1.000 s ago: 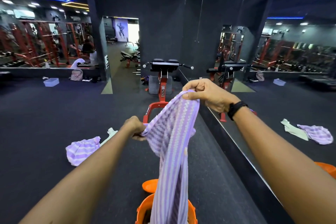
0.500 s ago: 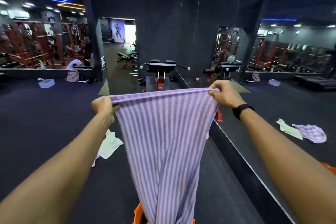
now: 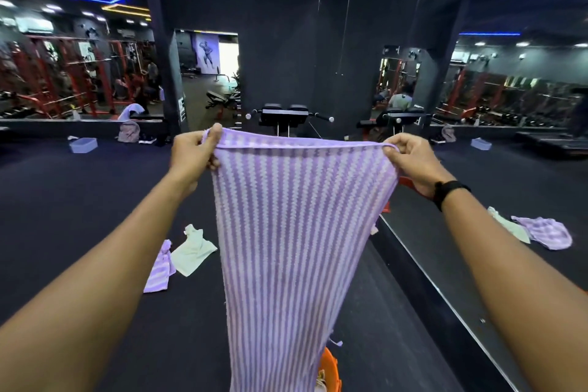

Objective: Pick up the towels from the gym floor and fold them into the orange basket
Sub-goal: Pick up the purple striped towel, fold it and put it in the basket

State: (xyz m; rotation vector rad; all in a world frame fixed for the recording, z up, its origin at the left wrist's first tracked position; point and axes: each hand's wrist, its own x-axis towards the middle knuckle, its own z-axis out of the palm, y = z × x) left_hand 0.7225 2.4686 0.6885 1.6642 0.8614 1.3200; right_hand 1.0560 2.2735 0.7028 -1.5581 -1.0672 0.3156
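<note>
Towels lie on the dark floor [image 3: 79, 232] at left: a purple striped one [image 3: 158, 267] touching a pale green one [image 3: 193, 251], both crumpled. Above them the left hand [image 3: 194, 154] pinches the top left corner of a striped towel [image 3: 292, 232], thumb on the near side and fingers [image 3: 212, 165] curled behind the cloth. This towel hangs spread flat between both hands, its top edge taut and slightly sagging, its lower part narrowing toward the bottom of the view. At its lower right edge a bit of the basket [image 3: 329, 369] shows, mostly hidden behind the cloth. The right hand [image 3: 410, 157], with a black band [image 3: 450, 192] on the wrist, pinches the top right corner, fingers bent over the hem. Further right a wall mirror [image 3: 477, 248] reflects two towels on the floor.
</note>
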